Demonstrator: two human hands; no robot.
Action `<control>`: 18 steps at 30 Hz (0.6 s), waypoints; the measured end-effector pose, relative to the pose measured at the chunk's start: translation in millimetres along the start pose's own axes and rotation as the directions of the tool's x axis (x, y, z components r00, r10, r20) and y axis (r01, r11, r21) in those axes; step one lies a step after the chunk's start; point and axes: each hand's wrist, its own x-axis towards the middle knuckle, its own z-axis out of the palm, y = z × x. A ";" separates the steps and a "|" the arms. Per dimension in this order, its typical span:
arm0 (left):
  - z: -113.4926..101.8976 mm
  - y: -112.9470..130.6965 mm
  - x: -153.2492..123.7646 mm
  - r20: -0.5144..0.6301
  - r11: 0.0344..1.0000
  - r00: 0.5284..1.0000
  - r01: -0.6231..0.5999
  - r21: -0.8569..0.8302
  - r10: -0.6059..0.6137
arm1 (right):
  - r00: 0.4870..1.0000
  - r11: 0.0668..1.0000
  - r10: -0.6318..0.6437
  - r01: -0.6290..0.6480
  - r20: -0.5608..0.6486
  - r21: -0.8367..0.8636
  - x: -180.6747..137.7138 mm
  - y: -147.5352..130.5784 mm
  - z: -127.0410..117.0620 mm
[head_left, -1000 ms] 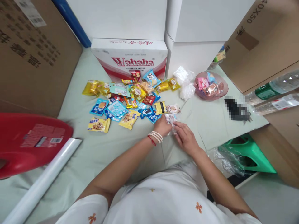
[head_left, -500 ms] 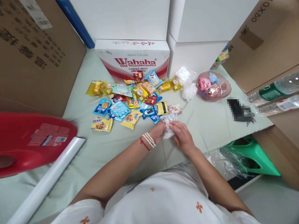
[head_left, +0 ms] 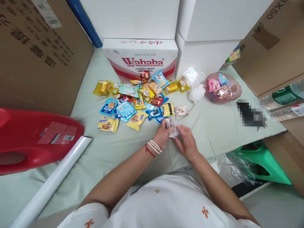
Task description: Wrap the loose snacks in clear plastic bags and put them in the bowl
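Both hands meet over a pale green cloth (head_left: 213,126). My left hand (head_left: 162,134), with bead and red cord bracelets at the wrist, and my right hand (head_left: 186,141) pinch a small clear plastic bag (head_left: 173,126) between them. Something small shows inside the bag, but I cannot make it out. Just beyond the hands lies a heap of several wrapped snacks (head_left: 140,101) in yellow, blue and red packets.
A pink bowl (head_left: 234,95) holds a few wrapped snacks at the right, with crumpled clear bags (head_left: 194,84) beside it. A Wahaha carton (head_left: 140,57) and white boxes stand behind. Red stool (head_left: 35,139), film roll (head_left: 52,183), green stool (head_left: 258,163) and bottles (head_left: 282,95) flank the cloth.
The hands keep working the clear bag between them, with the fingers shifting slightly. The view has drifted a little, so everything sits further right in the picture.
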 end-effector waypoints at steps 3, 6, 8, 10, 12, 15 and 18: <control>3.2 0.2 2.8 -0.062 1.000 0.998 -0.007 0.011 0.008 | 1.000 0.998 -0.030 0.030 0.007 -0.047 -3.9 -2.3 4.2; 4.5 7.5 1.3 -0.039 0.986 0.993 0.108 -0.130 -0.114 | 0.999 0.998 -0.047 0.047 0.005 -0.031 -7.4 -1.7 4.9; 2.1 14.4 -2.5 0.033 0.960 0.979 0.205 -0.193 -0.203 | 1.000 1.000 0.007 -0.007 -0.012 0.012 -6.8 -0.4 -0.6; -2.5 21.0 -8.2 0.073 0.968 0.980 0.194 -0.157 -0.185 | 0.985 0.983 0.166 -0.161 -0.050 0.090 -2.6 2.1 -12.1; -7.3 25.7 -14.0 0.070 0.996 0.995 0.070 -0.050 -0.067 | 0.925 0.902 0.379 -0.366 -0.011 0.229 5.0 6.2 -26.7; -9.9 27.1 -19.2 0.174 0.989 0.985 -0.002 0.150 -0.024 | 0.801 0.686 0.556 -0.593 0.222 0.423 18.1 13.1 -42.9; -5.2 22.5 -18.5 0.205 0.970 0.976 0.025 0.242 -0.077 | 0.710 0.497 0.626 -0.682 0.322 0.537 24.7 13.3 -40.9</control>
